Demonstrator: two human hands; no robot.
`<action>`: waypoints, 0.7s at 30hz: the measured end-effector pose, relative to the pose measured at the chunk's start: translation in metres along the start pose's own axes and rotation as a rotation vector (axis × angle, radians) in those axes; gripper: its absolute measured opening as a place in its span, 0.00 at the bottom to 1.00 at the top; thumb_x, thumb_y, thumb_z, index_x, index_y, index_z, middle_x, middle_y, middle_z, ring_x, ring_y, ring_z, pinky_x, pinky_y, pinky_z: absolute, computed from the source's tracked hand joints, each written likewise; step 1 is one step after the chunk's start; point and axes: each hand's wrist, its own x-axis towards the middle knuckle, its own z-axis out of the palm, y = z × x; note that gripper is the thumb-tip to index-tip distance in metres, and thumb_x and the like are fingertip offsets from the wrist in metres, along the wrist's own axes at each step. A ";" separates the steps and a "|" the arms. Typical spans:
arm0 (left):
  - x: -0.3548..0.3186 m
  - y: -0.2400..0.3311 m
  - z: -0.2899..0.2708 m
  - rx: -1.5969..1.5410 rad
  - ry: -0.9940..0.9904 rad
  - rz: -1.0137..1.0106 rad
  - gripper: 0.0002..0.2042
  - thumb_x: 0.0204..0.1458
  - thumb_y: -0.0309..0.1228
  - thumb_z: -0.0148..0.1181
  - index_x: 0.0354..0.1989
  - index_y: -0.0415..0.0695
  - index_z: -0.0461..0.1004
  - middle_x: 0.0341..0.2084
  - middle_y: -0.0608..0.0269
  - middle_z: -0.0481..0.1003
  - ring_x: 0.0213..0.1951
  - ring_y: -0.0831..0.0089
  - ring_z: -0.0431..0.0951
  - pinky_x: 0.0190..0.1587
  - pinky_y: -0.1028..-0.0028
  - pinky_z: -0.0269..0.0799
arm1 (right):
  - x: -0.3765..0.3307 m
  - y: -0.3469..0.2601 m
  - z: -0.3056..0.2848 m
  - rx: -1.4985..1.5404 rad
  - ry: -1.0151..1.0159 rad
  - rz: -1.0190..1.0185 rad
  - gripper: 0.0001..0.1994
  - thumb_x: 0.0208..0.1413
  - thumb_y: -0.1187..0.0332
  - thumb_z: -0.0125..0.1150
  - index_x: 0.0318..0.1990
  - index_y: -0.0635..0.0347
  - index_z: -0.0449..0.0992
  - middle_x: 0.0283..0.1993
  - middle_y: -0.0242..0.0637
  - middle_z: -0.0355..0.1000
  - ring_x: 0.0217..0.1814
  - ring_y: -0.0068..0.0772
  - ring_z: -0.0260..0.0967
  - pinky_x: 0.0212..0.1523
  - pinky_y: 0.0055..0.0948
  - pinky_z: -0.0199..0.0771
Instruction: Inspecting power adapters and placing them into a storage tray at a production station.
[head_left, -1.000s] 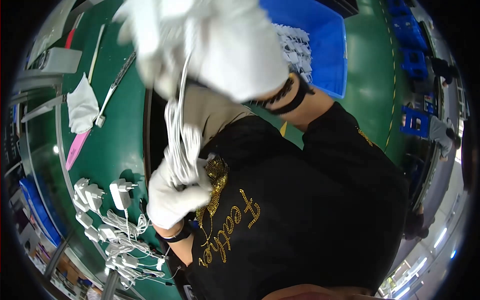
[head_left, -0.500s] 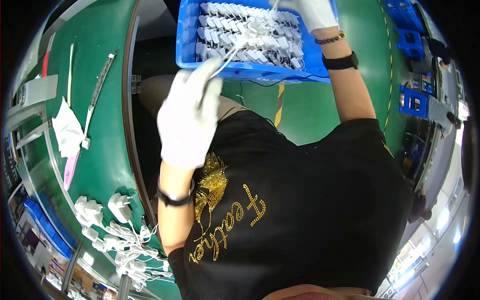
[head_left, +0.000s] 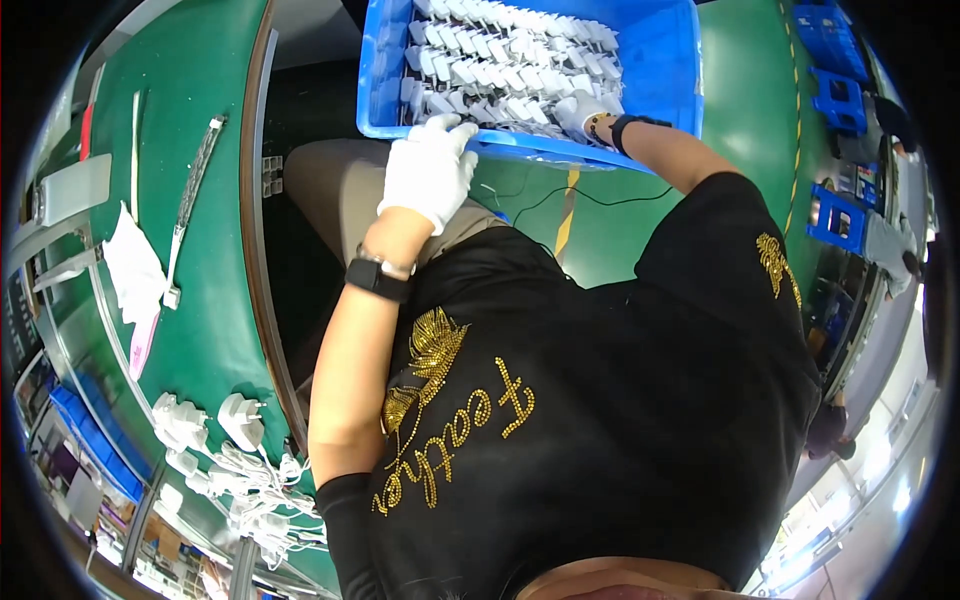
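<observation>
Green bench point(head_left: 205, 300) fills the left side. On it, from the far left: a pale box point(head_left: 75, 190), a white cloth point(head_left: 133, 265), a pink strip point(head_left: 145, 345) sticking out from under the cloth, a thin pale stick point(head_left: 136, 150) and a dark-and-white brush-like tool point(head_left: 190, 190) lying slantwise. Lower down on the same bench, white plugs point(head_left: 180, 422) sit in a cluster, with a single plug point(head_left: 241, 420) just beside them, pins toward the person; white cords point(head_left: 262, 478) lie tangled next to these.

Then the blue bin point(head_left: 378, 85), beyond the person's lap. Left hand point(head_left: 430, 175), white glove, black band point(head_left: 378, 280) at the wrist, is at the bin's near rim. Its fingers are a bit bent and slightly spread, nothing visible in them; can't tell if the tips press on the rim. Inside the bin, white chargers point(head_left: 500, 75) stand packed in slanted rows, cords bunched among them. Yellow-black tape point(head_left: 566, 220) and a dark wire show on the green floor below the bin. Right hand point(head_left: 580, 112), gloved, reaches in over the near rim at the bin's right part, down by the chargers; fingers mostly hidden, can't tell whether pinching or spread. Far right: blue stools point(head_left: 838, 215).
</observation>
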 end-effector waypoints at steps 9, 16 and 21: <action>-0.065 0.037 -0.076 -0.163 0.077 -0.166 0.16 0.53 0.35 0.61 0.48 0.43 0.77 0.44 0.52 0.78 0.45 0.52 0.78 0.48 0.60 0.75 | 0.024 0.000 0.029 -0.258 -0.006 -0.108 0.26 0.53 0.47 0.55 0.52 0.54 0.79 0.59 0.54 0.71 0.59 0.54 0.72 0.58 0.47 0.71; -0.125 0.052 -0.112 -0.296 0.098 -0.317 0.16 0.52 0.35 0.60 0.47 0.43 0.77 0.40 0.55 0.78 0.43 0.53 0.79 0.45 0.59 0.75 | 0.086 0.052 0.059 -0.296 -0.267 -0.166 0.28 0.54 0.44 0.56 0.50 0.59 0.80 0.52 0.54 0.76 0.53 0.52 0.75 0.53 0.44 0.73; -0.191 0.069 -0.167 -0.056 0.665 -0.429 0.14 0.49 0.30 0.65 0.45 0.45 0.78 0.38 0.59 0.78 0.40 0.58 0.79 0.42 0.63 0.75 | 0.080 0.009 0.004 -0.265 0.036 -0.201 0.28 0.56 0.46 0.57 0.52 0.63 0.78 0.50 0.53 0.77 0.50 0.49 0.77 0.49 0.42 0.74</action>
